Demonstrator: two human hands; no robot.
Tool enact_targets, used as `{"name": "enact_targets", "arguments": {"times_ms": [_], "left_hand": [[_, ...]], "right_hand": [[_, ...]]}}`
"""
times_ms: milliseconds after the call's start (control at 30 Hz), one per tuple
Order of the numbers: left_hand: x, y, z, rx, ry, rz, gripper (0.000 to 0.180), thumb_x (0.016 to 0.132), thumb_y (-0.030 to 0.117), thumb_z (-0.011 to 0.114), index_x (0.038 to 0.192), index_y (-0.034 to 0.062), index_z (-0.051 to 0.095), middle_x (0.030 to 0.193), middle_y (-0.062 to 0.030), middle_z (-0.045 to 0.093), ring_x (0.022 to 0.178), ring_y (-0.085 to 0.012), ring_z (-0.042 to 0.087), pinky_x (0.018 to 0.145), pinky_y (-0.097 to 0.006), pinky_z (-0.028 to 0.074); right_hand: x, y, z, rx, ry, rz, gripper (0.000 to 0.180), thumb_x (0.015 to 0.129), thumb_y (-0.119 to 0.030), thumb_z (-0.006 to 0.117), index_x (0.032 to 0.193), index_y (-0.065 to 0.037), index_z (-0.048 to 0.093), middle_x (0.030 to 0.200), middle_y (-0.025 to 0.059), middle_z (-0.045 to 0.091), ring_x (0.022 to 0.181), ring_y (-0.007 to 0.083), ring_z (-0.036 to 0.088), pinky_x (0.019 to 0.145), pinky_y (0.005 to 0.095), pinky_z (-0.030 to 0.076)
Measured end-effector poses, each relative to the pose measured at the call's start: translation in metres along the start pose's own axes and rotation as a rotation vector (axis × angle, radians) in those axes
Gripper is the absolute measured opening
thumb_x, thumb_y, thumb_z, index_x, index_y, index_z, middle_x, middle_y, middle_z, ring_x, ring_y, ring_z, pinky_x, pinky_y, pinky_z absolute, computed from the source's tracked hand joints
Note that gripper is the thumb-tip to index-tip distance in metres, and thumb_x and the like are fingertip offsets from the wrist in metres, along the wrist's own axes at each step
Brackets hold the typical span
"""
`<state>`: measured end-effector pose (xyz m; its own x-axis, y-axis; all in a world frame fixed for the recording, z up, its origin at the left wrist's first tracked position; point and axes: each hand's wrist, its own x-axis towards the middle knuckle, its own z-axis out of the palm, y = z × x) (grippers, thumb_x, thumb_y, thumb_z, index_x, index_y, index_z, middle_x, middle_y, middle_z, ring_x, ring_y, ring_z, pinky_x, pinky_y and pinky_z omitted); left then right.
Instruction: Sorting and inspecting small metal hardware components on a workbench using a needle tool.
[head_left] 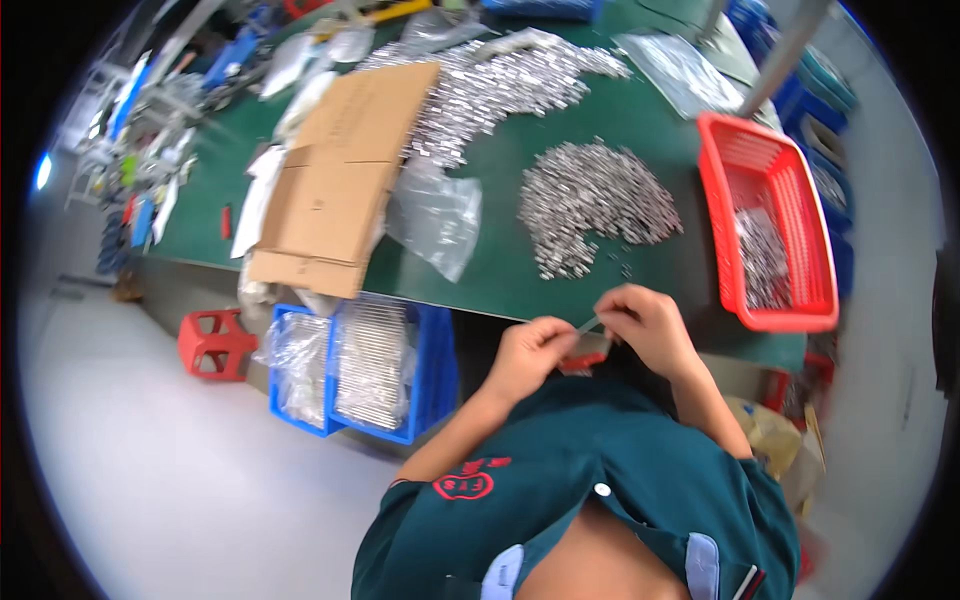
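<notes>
Just off the front edge of the green table (500,288), both my hands are raised close together with fingers pinched. Between them runs a thin, pale, strip-like piece (588,325), too small and blurred to name. My left hand (535,352) closes thumb and forefinger at its left end. At the other end, my right hand (645,320) has its fingertips pressed together. Beyond the hands lies a heap of small shiny metal parts (600,195), with a few loose ones at its near side. Below the fingers a red object (583,360) shows in part.
A red plastic basket (708,190) holding metal parts stands at the table's right. Flattened cardboard (335,170), a clear plastic bag (435,215) and a larger spread of metal pieces (500,85) lie leftward. Blue crates (430,370) and a red stool (215,343) stand below left.
</notes>
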<state>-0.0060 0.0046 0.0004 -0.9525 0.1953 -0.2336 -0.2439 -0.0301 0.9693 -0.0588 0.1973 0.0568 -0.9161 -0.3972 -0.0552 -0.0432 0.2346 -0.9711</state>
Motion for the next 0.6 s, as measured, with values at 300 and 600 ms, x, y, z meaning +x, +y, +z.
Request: {"name": "enact_targets", "arguments": {"times_ms": [300,600], "left_hand": [[-0.009,0.005,0.008,-0.177,-0.142,-0.057,0.012,0.089,0.012,0.056,0.094,0.0026,0.062,0.077,0.0007,0.06,0.068,-0.0063,0.055,0.06,-0.021,0.044],[0.001,0.015,0.017,-0.294,-0.195,-0.132,0.011,0.089,0.014,0.058,0.089,0.0032,0.061,0.073,-0.0018,0.061,0.067,-0.008,0.057,0.06,-0.021,0.046]], "right_hand": [[-0.016,0.004,-0.004,0.045,-0.06,0.015,0.009,0.077,0.003,0.063,0.085,0.001,0.062,0.074,0.006,0.061,0.064,0.0116,0.06,0.058,0.0244,0.048],[-0.018,0.005,-0.003,0.106,-0.118,0.06,0.013,0.076,0.002,0.064,0.089,0.001,0.063,0.077,0.0056,0.063,0.071,0.0095,0.06,0.064,0.024,0.049]]}}
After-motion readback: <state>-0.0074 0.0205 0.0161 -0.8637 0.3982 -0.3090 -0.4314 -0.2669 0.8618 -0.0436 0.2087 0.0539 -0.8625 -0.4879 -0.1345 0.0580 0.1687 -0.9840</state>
